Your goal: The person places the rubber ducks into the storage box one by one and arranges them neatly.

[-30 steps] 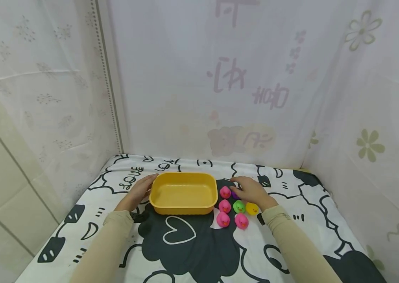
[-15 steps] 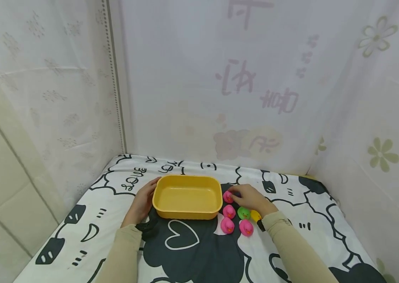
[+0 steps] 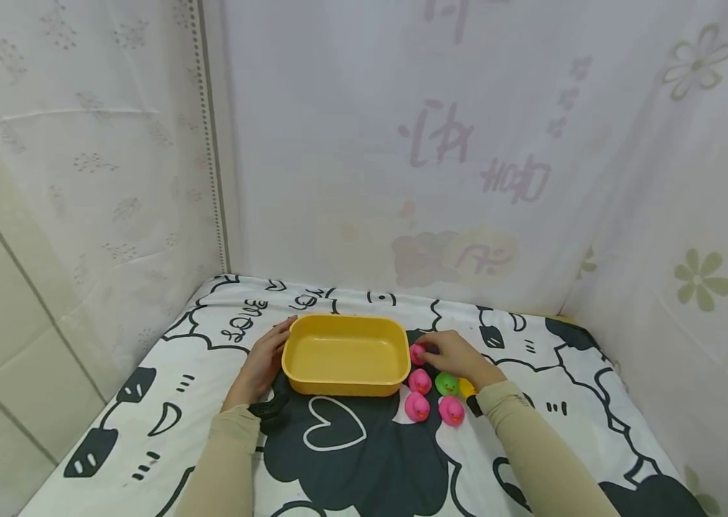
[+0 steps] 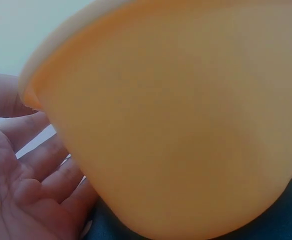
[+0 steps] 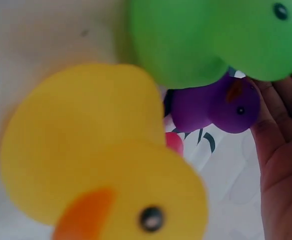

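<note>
The left hand (image 3: 265,359) rests with loosely extended fingers against its end of the yellow tub (image 3: 347,359), which stands between the hands. The right hand (image 3: 457,355) reaches over a pink duck (image 3: 416,355) and a purple duck (image 5: 190,110); whether it grips either, I cannot tell. The green duck (image 3: 446,383), yellow duck (image 3: 467,388) and three other pink ducks (image 3: 419,381) sit just nearer the person.

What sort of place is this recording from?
Probably a curtained corner, perhaps at home: pale printed fabric curtains hang behind and beside a black-and-white patterned cloth bearing a yellow rectangular plastic tub.
</note>
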Tool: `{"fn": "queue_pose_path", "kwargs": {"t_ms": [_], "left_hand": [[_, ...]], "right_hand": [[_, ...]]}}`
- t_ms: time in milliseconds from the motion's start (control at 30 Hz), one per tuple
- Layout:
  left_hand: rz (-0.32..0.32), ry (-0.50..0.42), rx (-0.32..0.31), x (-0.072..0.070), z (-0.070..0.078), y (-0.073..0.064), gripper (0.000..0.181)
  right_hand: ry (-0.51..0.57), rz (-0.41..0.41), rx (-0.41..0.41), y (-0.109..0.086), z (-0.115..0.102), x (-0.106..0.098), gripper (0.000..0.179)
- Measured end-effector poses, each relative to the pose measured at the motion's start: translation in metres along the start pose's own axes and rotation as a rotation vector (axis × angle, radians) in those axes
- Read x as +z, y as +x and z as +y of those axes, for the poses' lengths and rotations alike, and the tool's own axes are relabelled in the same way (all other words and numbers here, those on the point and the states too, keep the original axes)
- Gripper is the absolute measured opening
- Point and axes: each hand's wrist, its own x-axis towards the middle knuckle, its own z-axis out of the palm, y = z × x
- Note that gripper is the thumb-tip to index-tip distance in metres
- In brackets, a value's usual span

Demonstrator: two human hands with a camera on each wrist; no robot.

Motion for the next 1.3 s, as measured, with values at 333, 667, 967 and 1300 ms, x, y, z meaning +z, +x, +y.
{"fn": "queue_pose_path", "kwargs": {"t_ms": [333, 667, 967, 1300], "left_hand": [[0.019, 0.027, -0.019, -0.003, -0.002, -0.001, 0.052], [0.093, 0.103, -0.063, -0.003, -0.002, -0.005, 0.052], [0.046, 0.078, -0.04, -0.006, -0.005, -0.005, 0.048], [0.035, 0.038, -0.017, -0.007, -0.005, -0.003, 0.052]], "right_hand": [[0.188, 0.202, 0.161, 0.01, -0.007, -0.016, 0.036], [0.331, 0.223, 0.158, 0.037, -0.038, -0.017, 0.038], [0.344, 0.201, 0.064, 0.062, -0.062, 0.004, 0.032], [0.307, 0.091, 0.024, 0.081, -0.088, 0.014, 0.03]]}}
